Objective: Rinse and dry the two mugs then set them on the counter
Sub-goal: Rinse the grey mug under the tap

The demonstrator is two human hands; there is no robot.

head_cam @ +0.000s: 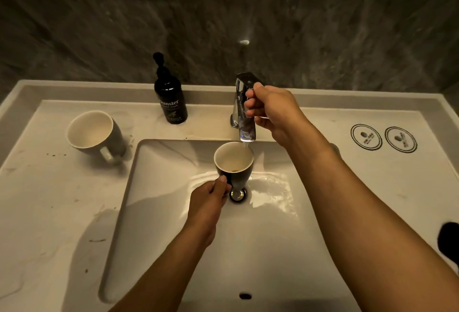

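Observation:
My left hand (pixel 207 201) grips the handle of a dark mug (pixel 233 165) with a pale inside, holding it upright over the sink basin (pixel 161 212), just under the chrome faucet (pixel 244 110) spout. A thin stream of water falls at the mug's right rim. A brown stain lies at the mug's bottom. My right hand (pixel 269 110) is closed around the faucet's lever. The second mug (pixel 95 134), grey outside and pale inside, stands tilted towards me on the counter (pixel 54 200) at the left, handle facing forward.
A black hand wash pump bottle (pixel 170 98) stands behind the basin, left of the faucet. Two round coasters (pixel 383 137) lie on the counter at the right. The drain (pixel 238 195) sits below the held mug. A dark object (pixel 448 239) pokes in at the right edge.

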